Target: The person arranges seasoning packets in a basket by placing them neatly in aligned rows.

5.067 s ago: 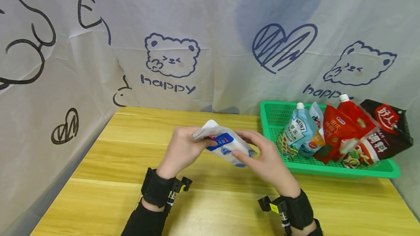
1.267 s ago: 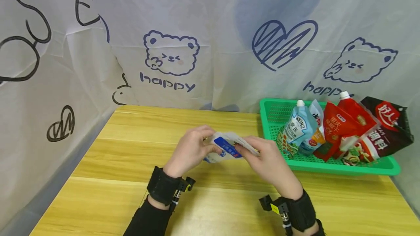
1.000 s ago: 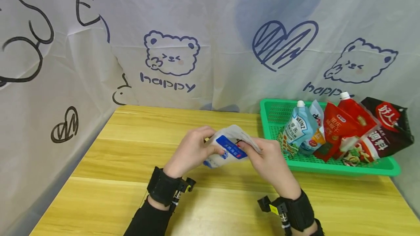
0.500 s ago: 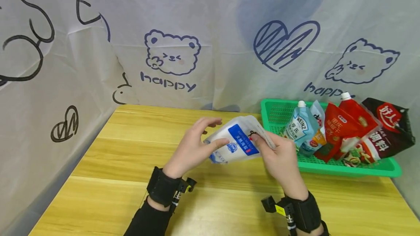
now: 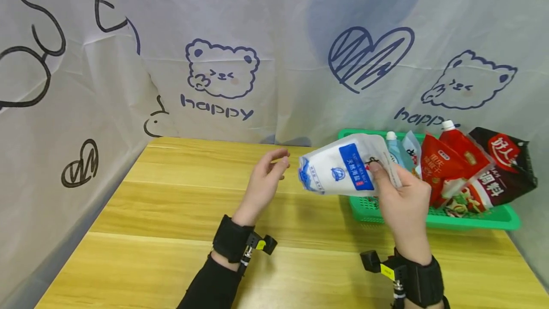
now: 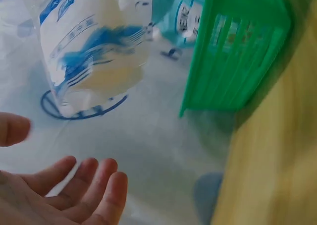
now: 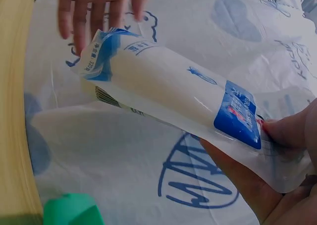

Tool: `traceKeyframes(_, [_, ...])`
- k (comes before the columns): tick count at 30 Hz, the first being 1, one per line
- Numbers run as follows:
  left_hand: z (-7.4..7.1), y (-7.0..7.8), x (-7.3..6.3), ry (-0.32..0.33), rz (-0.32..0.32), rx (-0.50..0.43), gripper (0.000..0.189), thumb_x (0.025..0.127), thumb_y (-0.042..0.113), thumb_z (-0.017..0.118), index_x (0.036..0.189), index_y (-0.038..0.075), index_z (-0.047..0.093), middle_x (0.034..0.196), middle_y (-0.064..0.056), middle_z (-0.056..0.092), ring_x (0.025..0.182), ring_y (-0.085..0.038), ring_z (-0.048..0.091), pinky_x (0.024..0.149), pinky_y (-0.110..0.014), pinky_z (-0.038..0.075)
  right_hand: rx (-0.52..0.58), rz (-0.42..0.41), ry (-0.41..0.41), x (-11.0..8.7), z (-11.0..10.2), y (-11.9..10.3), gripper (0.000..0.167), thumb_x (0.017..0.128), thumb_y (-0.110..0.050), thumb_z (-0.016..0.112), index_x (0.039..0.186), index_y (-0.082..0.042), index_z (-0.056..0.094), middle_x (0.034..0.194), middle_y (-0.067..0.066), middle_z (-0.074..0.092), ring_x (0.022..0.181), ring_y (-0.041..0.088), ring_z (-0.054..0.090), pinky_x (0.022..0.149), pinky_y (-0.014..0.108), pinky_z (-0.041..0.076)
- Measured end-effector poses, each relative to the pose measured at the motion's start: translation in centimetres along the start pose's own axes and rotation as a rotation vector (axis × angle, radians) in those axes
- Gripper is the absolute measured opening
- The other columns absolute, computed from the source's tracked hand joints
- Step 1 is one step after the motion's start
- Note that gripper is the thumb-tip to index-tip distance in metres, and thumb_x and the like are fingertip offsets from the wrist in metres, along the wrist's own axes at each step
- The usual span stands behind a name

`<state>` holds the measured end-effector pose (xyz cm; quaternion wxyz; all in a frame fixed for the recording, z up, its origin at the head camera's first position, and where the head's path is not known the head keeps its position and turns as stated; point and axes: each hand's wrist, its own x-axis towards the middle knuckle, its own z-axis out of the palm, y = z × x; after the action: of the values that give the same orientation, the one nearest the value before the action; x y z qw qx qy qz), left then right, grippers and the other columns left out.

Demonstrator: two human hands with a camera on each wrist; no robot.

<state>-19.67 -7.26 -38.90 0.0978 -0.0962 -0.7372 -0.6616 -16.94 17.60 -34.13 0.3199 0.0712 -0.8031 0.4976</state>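
Observation:
A white and blue bag of sea salt (image 5: 328, 170) is held up in the air by my right hand (image 5: 405, 204), whose thumb and fingers pinch its top end. The bag lies tilted on its side, its blue-patterned bottom pointing left. In the right wrist view the salt bag (image 7: 168, 81) looks filled toward its bottom, with the thumb pressing near the blue label. My left hand (image 5: 267, 180) is apart from the bag, to its left, with nothing in it. Seen from the left wrist, the fingers (image 6: 106, 195) are spread and relaxed below the bag's bottom.
On the right of the wooden table (image 5: 171, 213) stands a green basket (image 5: 476, 221). It holds a light blue Heinz pouch (image 5: 396, 151), red pouches (image 5: 442, 161) and a dark seasoning bag (image 5: 506, 166). The salt bag overlaps the basket's left part. A white sheet with drawings (image 5: 296, 70) hangs behind.
Both hands held the salt bag earlier and turned it about. My left hand has let go, and my right hand has carried the bag right and up toward the basket.

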Motion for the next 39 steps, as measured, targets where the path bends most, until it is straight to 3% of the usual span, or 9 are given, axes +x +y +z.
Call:
traceKeyframes(4, [2.0, -0.8, 0.0, -0.047, -0.109, -0.061, 0.045, 0.106, 0.017, 0.057, 0.145, -0.003, 0.053, 0.14, -0.023, 0.059, 0.119, -0.037, 0.064, 0.092, -0.044, 0.058, -0.038, 0.089, 0.09, 0.5, -0.9, 0.3, 0.026, 0.1, -0.018, 0.072, 0.113, 0.004, 0.078, 0.108, 0.018, 0.077, 0.086, -0.011, 0.065, 0.07, 0.011, 0.052])
traceKeyframes(9, [5.0, -1.7, -0.1, -0.105, -0.191, -0.13, 0.048, 0.102, 0.015, 0.061, 0.146, -0.003, 0.053, 0.139, -0.024, 0.059, 0.115, -0.037, 0.066, 0.085, -0.041, 0.061, -0.088, 0.145, 0.168, 1.1, -1.9, 1.1, 0.033, 0.101, -0.024, 0.07, 0.125, -0.001, 0.075, 0.123, 0.011, 0.074, 0.106, 0.011, 0.07, 0.083, 0.014, 0.054])
traceKeyframes(21, [10.2, -2.7, -0.6, -0.153, -0.302, -0.248, 0.049, 0.095, 0.006, 0.07, 0.141, -0.005, 0.056, 0.131, -0.021, 0.064, 0.099, -0.026, 0.072, 0.085, -0.036, 0.062, -0.172, 0.193, 0.185, 1.8, -2.9, 3.0, 0.037, 0.103, -0.028, 0.066, 0.129, -0.003, 0.073, 0.121, 0.013, 0.075, 0.105, 0.025, 0.075, 0.071, 0.005, 0.05])
traceKeyframes(23, [10.6, -2.7, -0.7, -0.166, -0.304, -0.232, 0.05, 0.095, 0.006, 0.072, 0.142, -0.003, 0.056, 0.132, -0.019, 0.064, 0.101, -0.024, 0.071, 0.087, -0.035, 0.061, -0.195, 0.18, 0.174, 1.9, -2.9, 3.4, 0.037, 0.104, -0.028, 0.066, 0.128, 0.0, 0.072, 0.12, 0.015, 0.075, 0.107, 0.032, 0.073, 0.08, 0.004, 0.046])
traceKeyframes(26, [11.1, -2.7, -0.9, -0.187, -0.306, -0.223, 0.054, 0.094, 0.006, 0.073, 0.145, 0.0, 0.055, 0.132, -0.017, 0.063, 0.104, -0.02, 0.07, 0.087, -0.031, 0.06, -0.231, 0.16, 0.145, 2.0, -2.7, 3.8, 0.037, 0.104, -0.025, 0.065, 0.127, 0.003, 0.072, 0.121, 0.02, 0.074, 0.109, 0.039, 0.07, 0.094, 0.028, 0.054])
traceKeyframes(29, [11.4, -2.7, -1.1, -0.202, -0.302, -0.225, 0.059, 0.094, 0.004, 0.073, 0.149, 0.004, 0.053, 0.133, -0.017, 0.061, 0.108, -0.02, 0.069, 0.089, -0.032, 0.059, -0.235, 0.166, 0.098, 2.0, -2.5, 4.2, 0.035, 0.105, -0.019, 0.064, 0.125, 0.008, 0.071, 0.122, 0.026, 0.071, 0.113, 0.043, 0.065, 0.104, 0.056, 0.047])
traceKeyframes(34, [11.5, -2.8, -1.3, -0.213, -0.292, -0.214, 0.063, 0.093, 0.002, 0.073, 0.152, 0.007, 0.051, 0.132, -0.015, 0.06, 0.112, -0.023, 0.068, 0.09, -0.034, 0.059, -0.304, 0.174, -0.005, 1.8, -2.0, 4.9, 0.03, 0.105, -0.016, 0.063, 0.12, 0.008, 0.073, 0.109, 0.027, 0.074, 0.091, 0.041, 0.068, 0.076, 0.04, 0.052])
traceKeyframes(36, [11.5, -2.8, -1.3, -0.213, -0.29, -0.216, 0.063, 0.093, 0.002, 0.073, 0.152, 0.007, 0.051, 0.132, -0.014, 0.061, 0.112, -0.023, 0.068, 0.091, -0.034, 0.059, -0.359, 0.146, -0.045, 1.8, -1.8, 5.1, 0.025, 0.105, -0.015, 0.062, 0.111, 0.006, 0.075, 0.088, 0.024, 0.074, 0.066, 0.036, 0.065, 0.055, 0.03, 0.042])
traceKeyframes(39, [11.6, -2.7, -1.4, -0.217, -0.291, -0.226, 0.064, 0.093, 0.001, 0.073, 0.152, 0.006, 0.051, 0.132, -0.015, 0.06, 0.111, -0.022, 0.068, 0.091, -0.033, 0.059, -0.415, 0.091, -0.098, 1.7, -1.5, 5.5, 0.024, 0.104, -0.011, 0.062, 0.086, 0.004, 0.07, 0.058, 0.014, 0.056, 0.043, 0.025, 0.046, 0.042, 0.027, 0.027])
